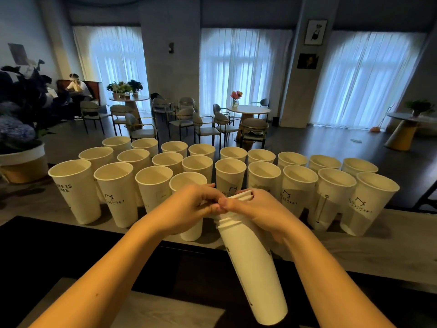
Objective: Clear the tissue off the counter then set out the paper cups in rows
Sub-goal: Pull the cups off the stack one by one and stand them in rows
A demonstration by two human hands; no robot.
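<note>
I hold a nested stack of paper cups [250, 263] tilted, rims pointing away from me, bottom toward my chest. My right hand [264, 213] curls round the stack near its rims, and my left hand [189, 207] pinches at the rim of the outermost cup with fingers and thumb. Just beyond my hands, the paper cups [212, 171] stand upright in three rows across the grey counter [369, 249], most touching or nearly touching their neighbours. Below my wrists a dark ledge [71, 247] runs along the counter's near edge. Far past the cups lies a dim room: round tables [248, 110] with chairs [203, 124], flowers, and white curtains [238, 72] over bright windows. Far to my left a person [76, 87] sits.
</note>
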